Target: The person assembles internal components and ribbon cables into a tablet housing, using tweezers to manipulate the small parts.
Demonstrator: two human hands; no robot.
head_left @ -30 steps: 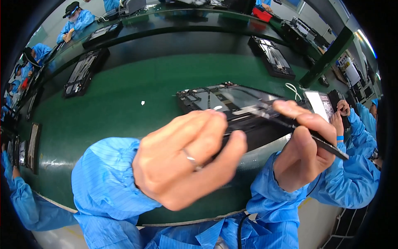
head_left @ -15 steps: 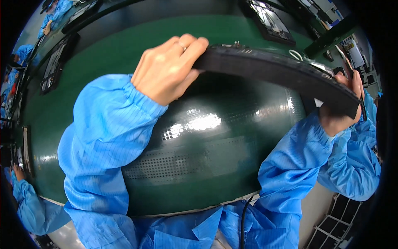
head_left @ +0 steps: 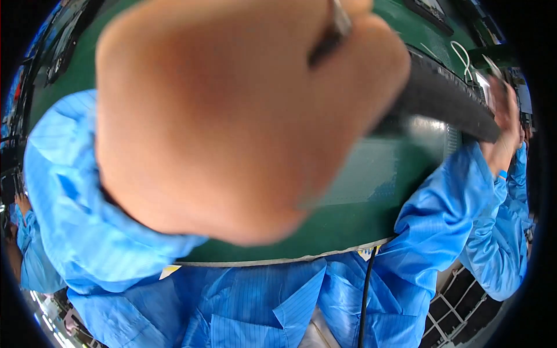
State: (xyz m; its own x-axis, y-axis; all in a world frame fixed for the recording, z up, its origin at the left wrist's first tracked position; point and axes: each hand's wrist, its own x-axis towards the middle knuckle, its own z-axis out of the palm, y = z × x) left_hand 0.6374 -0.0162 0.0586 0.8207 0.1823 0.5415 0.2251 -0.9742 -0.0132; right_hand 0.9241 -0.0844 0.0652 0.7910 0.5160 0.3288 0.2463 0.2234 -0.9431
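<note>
My left hand (head_left: 232, 127) looms large and blurred, back toward me, over the middle of the view. A dark metallic ring-like thing (head_left: 332, 39) shows on it; its fingers are smeared or cut off. Beyond it a flat black panel (head_left: 449, 101) runs to the right, its thick plain edge toward me and small parts along its far rim. The left end is hidden behind my left hand, so I cannot tell whether that hand touches it. My right hand (head_left: 503, 130) is at the panel's right end, its blurred fingers reaching up behind the corner.
A green-topped workbench (head_left: 342, 226) spreads below, with a perforated strip on it. Similar black units lie at the far left (head_left: 67, 49) and far right (head_left: 430, 13). A white cable loop (head_left: 462, 57) stands behind the panel. A co-worker's blue sleeve (head_left: 502, 243) is close on my right.
My left hand has come up much nearer to me, covering the panel's left part. The panel and my right hand have shifted slightly right in view.
</note>
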